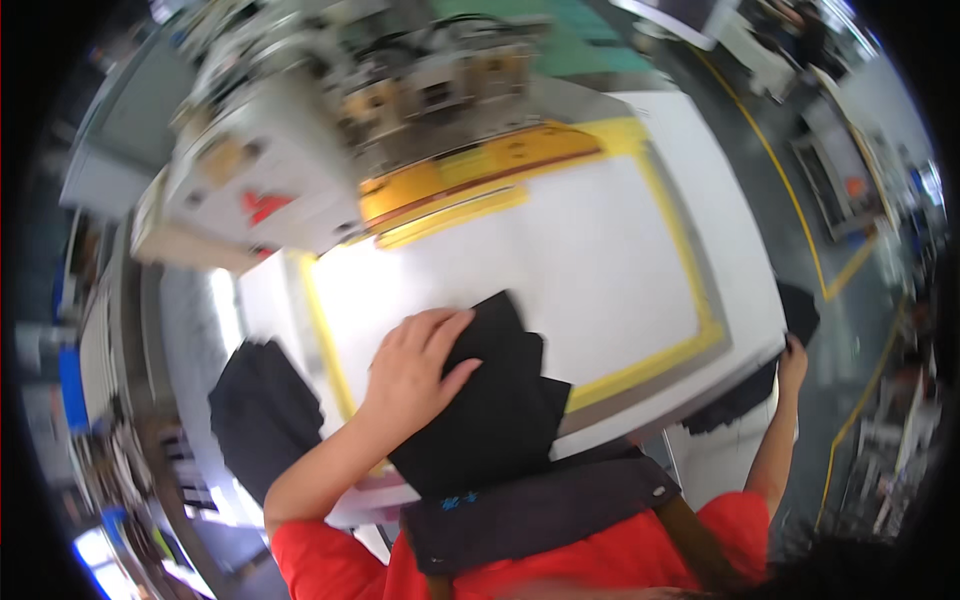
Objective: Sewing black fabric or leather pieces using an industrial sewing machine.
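My left hand (415, 365) lies over the left edge of several overlapping black fabric pieces (480, 430), its thumb apart from the fingers. These pieces rest on the near edge of a white work surface (610, 250) bordered with yellow tape. Beyond the table's right edge, my right hand (793, 368) has its fingers closed at the lower edge of another black fabric piece (798, 314); its fingertips are small and partly hidden.
A white machine head (270, 170) with an orange-yellow bar (480, 170) stands over the far side of the surface. More black fabric (265, 410) hangs at the left, and a dark fabric pile (735, 400) sits below the right edge. A dark apron (540, 510) covers my front.
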### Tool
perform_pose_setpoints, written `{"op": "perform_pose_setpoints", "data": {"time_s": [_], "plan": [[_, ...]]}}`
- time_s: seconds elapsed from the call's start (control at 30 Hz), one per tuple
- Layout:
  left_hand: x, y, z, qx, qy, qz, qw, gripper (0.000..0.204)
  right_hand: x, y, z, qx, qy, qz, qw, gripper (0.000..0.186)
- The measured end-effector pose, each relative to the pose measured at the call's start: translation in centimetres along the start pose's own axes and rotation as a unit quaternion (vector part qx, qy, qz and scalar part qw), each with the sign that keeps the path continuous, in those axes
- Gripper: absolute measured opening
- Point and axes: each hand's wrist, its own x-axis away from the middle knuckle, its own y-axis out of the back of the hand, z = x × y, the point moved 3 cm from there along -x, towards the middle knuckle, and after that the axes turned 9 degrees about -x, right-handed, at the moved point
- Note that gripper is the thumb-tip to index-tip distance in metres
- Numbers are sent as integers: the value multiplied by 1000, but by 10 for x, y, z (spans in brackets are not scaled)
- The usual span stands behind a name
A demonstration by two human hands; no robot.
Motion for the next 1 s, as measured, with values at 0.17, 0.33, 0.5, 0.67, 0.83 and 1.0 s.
{"op": "perform_pose_setpoints", "data": {"time_s": [0.17, 0.33, 0.5, 0.67, 0.83, 1.0], "plan": [[54, 29, 10, 3, 56, -75, 996, 49, 59, -75, -55, -253, -97, 365, 891, 46], [154, 64, 64, -164, 339, -245, 893, 25, -47, 18, -41, -143, -264, 322, 898, 29], [257, 69, 89, -212, 580, -184, 765, 40, -117, 69, 170, -109, 87, -187, 972, 33], [256, 60, 95, -192, 534, -203, 798, 29, -94, -40, 388, -308, 222, 136, 915, 25], [222, 76, 84, -113, 503, -227, 826, 24, 6, -63, 560, -318, 633, 231, 667, 18], [118, 65, 75, -39, 327, -232, 915, 21, 102, -64, 678, -316, 827, 18, 465, 35]]}}
